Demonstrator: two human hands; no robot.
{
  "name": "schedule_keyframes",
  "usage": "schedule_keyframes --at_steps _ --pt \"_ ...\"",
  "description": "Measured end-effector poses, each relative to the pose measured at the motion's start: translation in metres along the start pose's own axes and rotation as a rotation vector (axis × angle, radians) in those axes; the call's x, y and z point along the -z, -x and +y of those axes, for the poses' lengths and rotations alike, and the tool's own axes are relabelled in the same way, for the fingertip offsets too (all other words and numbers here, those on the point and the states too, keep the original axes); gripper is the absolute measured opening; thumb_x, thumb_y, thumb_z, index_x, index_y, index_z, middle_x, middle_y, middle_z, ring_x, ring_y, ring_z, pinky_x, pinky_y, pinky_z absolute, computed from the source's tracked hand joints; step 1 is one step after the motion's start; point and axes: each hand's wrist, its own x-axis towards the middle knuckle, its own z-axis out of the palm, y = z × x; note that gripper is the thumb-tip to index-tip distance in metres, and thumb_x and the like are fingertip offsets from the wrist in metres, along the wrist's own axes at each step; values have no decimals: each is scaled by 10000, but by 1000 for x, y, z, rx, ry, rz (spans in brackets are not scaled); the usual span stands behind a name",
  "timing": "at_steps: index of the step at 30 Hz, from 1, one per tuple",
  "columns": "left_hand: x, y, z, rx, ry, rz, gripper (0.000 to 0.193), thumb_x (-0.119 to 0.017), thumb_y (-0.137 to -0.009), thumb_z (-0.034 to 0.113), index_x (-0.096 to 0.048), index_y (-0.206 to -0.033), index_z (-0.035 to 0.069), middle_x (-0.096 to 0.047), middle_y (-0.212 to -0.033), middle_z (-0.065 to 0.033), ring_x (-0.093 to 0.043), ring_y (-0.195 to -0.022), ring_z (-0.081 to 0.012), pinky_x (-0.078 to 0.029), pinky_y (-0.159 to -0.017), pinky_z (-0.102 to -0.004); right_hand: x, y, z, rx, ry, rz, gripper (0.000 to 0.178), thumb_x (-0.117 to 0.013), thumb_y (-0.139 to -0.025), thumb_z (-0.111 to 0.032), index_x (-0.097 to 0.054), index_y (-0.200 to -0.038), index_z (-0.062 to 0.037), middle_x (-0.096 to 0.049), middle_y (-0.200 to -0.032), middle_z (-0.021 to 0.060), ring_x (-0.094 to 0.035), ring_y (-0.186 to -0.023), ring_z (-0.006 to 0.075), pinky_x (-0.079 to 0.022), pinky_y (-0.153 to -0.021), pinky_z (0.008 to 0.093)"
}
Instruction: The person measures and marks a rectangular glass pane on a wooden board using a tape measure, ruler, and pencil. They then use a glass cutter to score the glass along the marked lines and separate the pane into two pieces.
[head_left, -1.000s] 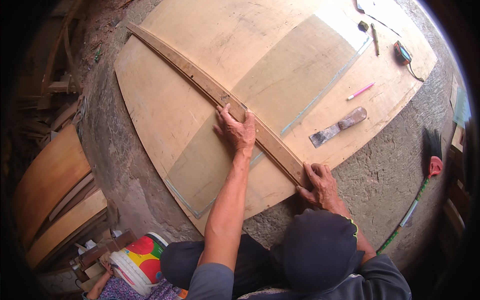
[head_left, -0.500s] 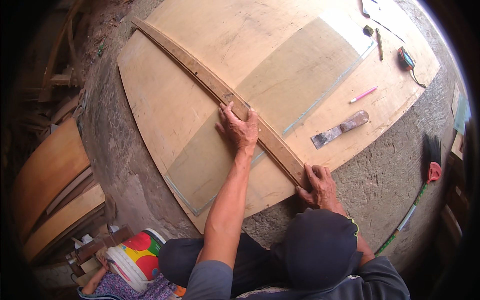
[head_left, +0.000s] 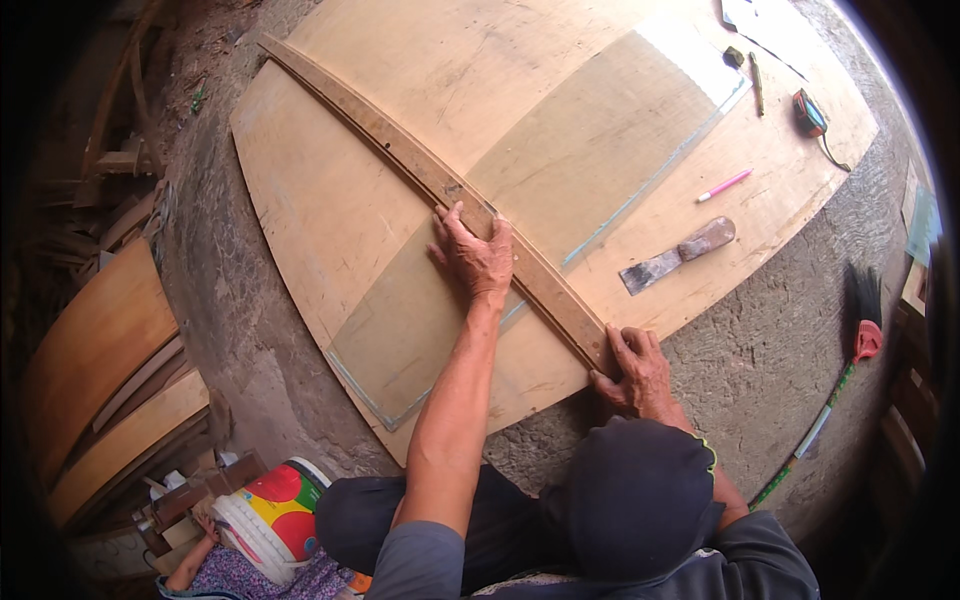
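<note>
Rough grey concrete floor (head_left: 745,330) is surrounding a large pale plywood board (head_left: 400,70), on which a sheet of tinted glass (head_left: 570,130) is lying flat. Across both, a long wooden bar (head_left: 350,110) is running diagonally from the far left to the near right. The person's left hand (head_left: 475,255) is resting over the bar around its middle, thumb and fingers parted; whether that grip is clamping cannot be told. The right hand (head_left: 637,370) is gripping the bar's near end, its fingers closing on it. On the board's right side, a worn scraper (head_left: 680,255), a pink pen (head_left: 724,186) and a tape measure (head_left: 809,114) are lying apart. Farther right, a broom (head_left: 868,340) is lying on the floor; at near left, a colourful bucket (head_left: 280,490) is standing tilted.
</note>
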Motion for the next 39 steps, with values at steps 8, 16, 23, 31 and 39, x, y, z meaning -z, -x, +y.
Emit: schedule_keyframes --at_steps 8,16,23,31,39 --pt "1 0 1 6 19 -14 693 -699 -839 368 -410 -1418 119 -308 -1583 -287 -241 -1513 -382 -39 -1216 -638 3 -1 0 -75 -63 -62 792 -845 -660 -242 -572 -1385 -72 -586 -1172 150 -575 -1069 350 -534 -870 456" --pt "0 0 0 6 12 -31 688 -686 -848 364 -401 -1425 121 -295 -1579 -304 -231 -1516 -389 -31 -1216 -641 3 -1 -1 -88 -62 -73 792 -844 -659 -239 -574 -1386 -74 -589 -1174 147 -575 -1080 346 -534 -871 456" --pt "-2 0 -1 -15 15 0 693 -685 -846 364 -396 -1428 123 -293 -1581 -300 -232 -1517 -388 -30 -1220 -636 4 -3 0 -31 -11 -51 798 -847 -674 -283 -561 -1391 -83 -578 -1178 124 -575 -1042 319 -565 -807 426" --pt "-2 0 -1 10 20 -8 692 -691 -844 360 -403 -1426 119 -305 -1578 -290 -242 -1514 -378 -33 -1225 -621 6 -1 -2 -98 -65 -90 781 -837 -685 -265 -567 -1394 -82 -578 -1207 160 -562 -1111 356 -528 -888 467" --pt "0 1 -1 -28 -4 -16 697 -680 -864 381 -405 -1435 92 -297 -1579 -300 -237 -1511 -391 -52 -1227 -615 4 -1 2 -22 -19 -49 799 -838 -691 -282 -544 -1405 -79 -577 -1176 129 -563 -1056 323 -548 -833 430"
